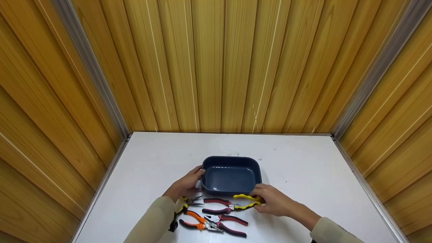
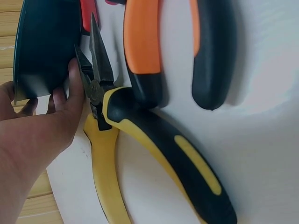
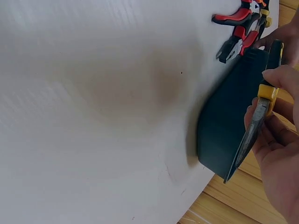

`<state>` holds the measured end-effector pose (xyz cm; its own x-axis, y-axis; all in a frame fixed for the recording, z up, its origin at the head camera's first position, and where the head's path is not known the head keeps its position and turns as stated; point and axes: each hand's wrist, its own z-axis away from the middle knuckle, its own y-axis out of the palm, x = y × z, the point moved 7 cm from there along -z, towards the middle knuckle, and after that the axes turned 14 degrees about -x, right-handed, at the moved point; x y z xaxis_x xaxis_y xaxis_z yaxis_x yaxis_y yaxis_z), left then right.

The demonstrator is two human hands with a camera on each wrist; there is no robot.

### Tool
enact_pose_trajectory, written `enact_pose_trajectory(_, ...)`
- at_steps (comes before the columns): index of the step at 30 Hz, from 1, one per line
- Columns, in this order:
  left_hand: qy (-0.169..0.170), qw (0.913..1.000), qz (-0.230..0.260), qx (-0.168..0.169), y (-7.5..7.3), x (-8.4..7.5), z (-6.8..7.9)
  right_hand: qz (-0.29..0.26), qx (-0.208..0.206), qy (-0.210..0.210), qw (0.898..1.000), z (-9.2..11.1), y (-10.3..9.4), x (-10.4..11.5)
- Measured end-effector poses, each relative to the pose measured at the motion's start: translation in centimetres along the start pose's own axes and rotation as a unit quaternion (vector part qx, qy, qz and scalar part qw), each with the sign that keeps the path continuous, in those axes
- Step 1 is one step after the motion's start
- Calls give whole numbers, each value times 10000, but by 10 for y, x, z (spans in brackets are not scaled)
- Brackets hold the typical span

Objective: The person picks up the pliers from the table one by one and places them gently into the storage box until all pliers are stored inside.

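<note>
My left hand [image 1: 189, 182] grips the left side of a dark blue rectangular container [image 1: 230, 179], thumb at the rim. In the left wrist view its fingers curl at the wall of the container [image 2: 49, 46]. My right hand [image 1: 271, 200] holds yellow-and-black long-nose pliers [image 1: 248, 197] near the container's front right corner. In the right wrist view these pliers [image 3: 254, 126] point their closed jaws along the container [image 3: 224, 121], and the thumb lies on a handle. Another yellow-and-black long-nose pair [image 2: 154, 135] lies beside my left wrist, its jaws slightly apart.
In front of the container lie red-and-black pliers [image 1: 216, 201], orange-and-black pliers [image 1: 195, 216] and a second red-handled pair [image 1: 233, 220], close together. They rest on a white table [image 1: 303, 165], with wood-patterned panels [image 1: 222, 67] behind and on both sides.
</note>
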<state>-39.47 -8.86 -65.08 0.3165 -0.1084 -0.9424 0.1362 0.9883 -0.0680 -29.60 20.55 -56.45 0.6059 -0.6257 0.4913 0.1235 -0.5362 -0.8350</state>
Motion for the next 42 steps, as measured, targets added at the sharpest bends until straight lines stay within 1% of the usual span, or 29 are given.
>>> enact_pose_trajectory(5,-77,10000,41,-21,0,2,-2,23,-45,27,10000,-5,-5,3)
enact_pose_trajectory(10,-167,9997,193,9,0,2,0,53,-116,55,9999,-10,-10,6)
enact_pose_trajectory(15,-182,9996,230,26,-1,3,1,160,-125,108,9997,-14,-13,8)
enact_pose_trajectory(20,-204,9994,278,43,0,3,0,155,-121,202,9996,-16,-16,7)
enact_pose_trajectory(22,-172,9996,239,40,0,2,0,126,-163,211,9996,-17,-19,7)
enact_pose_trajectory(28,-167,9994,284,98,1,1,0,96,-447,-55,9989,-22,-27,12)
enact_pose_trajectory(34,-105,9996,245,126,1,0,1,117,-581,35,9982,-26,-30,11)
enact_pose_trajectory(39,-72,9998,146,100,1,0,0,73,-722,-12,9974,-29,-29,12)
enact_pose_trajectory(42,-54,9999,88,79,0,1,-1,41,-755,42,9971,-32,-29,11)
